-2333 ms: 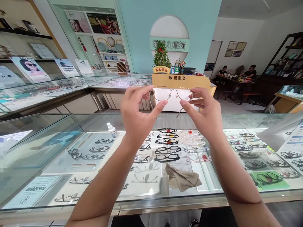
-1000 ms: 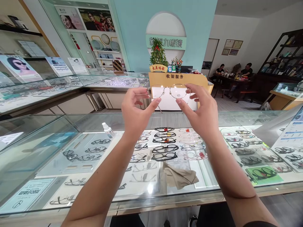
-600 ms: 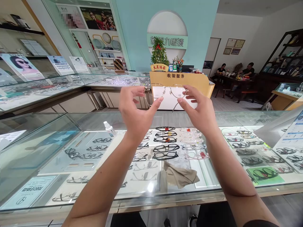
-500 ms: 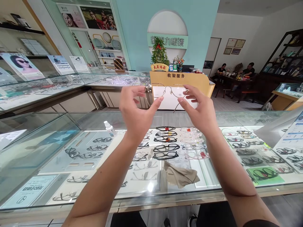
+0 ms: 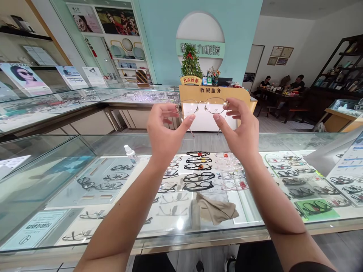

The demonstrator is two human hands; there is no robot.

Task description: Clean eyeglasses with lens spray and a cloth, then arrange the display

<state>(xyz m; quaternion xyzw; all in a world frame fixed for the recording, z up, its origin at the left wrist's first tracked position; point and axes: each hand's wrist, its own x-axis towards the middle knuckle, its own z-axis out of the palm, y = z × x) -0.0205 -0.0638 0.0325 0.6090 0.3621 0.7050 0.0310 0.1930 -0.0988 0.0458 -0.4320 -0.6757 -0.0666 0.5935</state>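
Teal wall [image 5: 159, 45] behind, a glass-topped surface [image 5: 204, 236] below. Left hand [image 5: 166, 130] and right hand [image 5: 241, 130] each have their grip pinched on one side of thin-rimmed glasses [image 5: 201, 102], held above the surface (temple tips slanting down). Beneath lies a tan cloth [image 5: 217, 210], near black frames [image 5: 198, 185].

A cloth [image 5: 217, 209] lies on the display case [image 5: 159, 243], right of the bottle [image 5: 131, 154], frames [image 5: 199, 184] apparently inside.

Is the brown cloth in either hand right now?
No, the brown cloth lies on the glass counter, while the left hand and right hand hold the thin-framed glasses.
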